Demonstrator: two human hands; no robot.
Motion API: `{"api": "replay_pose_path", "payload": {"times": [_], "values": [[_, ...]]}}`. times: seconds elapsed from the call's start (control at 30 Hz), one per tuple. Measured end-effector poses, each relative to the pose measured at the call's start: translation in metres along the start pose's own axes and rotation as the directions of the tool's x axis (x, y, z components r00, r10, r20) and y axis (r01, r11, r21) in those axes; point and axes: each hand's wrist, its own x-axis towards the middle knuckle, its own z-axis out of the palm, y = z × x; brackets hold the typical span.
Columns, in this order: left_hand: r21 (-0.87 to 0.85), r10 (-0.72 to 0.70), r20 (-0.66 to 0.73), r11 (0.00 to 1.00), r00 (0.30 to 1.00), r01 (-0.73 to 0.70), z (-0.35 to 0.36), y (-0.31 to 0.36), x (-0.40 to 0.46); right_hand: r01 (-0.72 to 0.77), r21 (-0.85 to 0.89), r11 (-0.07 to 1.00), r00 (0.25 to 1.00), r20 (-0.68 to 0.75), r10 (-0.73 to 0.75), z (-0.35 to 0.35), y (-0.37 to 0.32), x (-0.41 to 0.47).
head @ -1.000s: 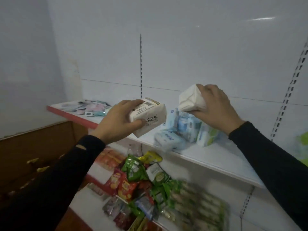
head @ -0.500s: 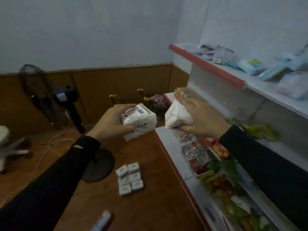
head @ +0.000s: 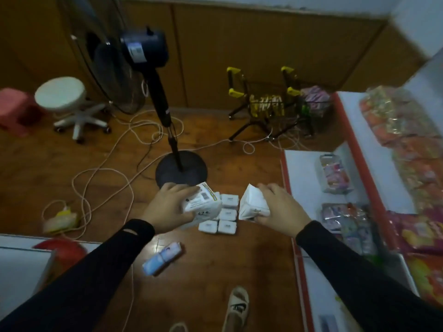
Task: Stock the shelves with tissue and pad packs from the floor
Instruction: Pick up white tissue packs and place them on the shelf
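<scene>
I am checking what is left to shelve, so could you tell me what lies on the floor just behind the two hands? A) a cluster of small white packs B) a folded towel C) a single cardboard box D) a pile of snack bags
A: a cluster of small white packs sits on the wooden floor, between and just beyond the left hand and right hand, each gripping a white pack.

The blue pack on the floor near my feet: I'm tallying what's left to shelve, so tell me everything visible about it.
The blue pack is a small oblong soft packet, pale blue with a pinkish end, glossy like plastic wrap. It lies flat on the wooden floor, angled diagonally, apart from the cluster of white packs farther ahead. Neither of the hands touches it; it lies below the left sleeve. Its print is too blurred to read.
</scene>
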Motion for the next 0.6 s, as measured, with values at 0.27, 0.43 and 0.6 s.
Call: {"api": "replay_pose_path", "payload": {"times": [0.27, 0.43, 0.6], "values": [[0.029, -0.059, 0.126, 0.998, 0.990, 0.055, 0.191, -0.094, 0.101, -0.137, 0.078, 0.988, 0.985, 0.119, 0.127, 0.190, 0.080, 0.103], [0.077, -0.017, 0.184, 0.997, 0.983, 0.002, 0.334, -0.172, 0.154, -0.159, 0.050, 0.986, 0.975, 0.167, 0.149, 0.341, 0.115, 0.168], [0.131, 0.073, 0.207, 0.986, 0.976, -0.102, 0.464, -0.251, 0.217, -0.042, -0.038, 0.998, 0.997, 0.068, 0.045, 0.477, 0.148, 0.253]]}}
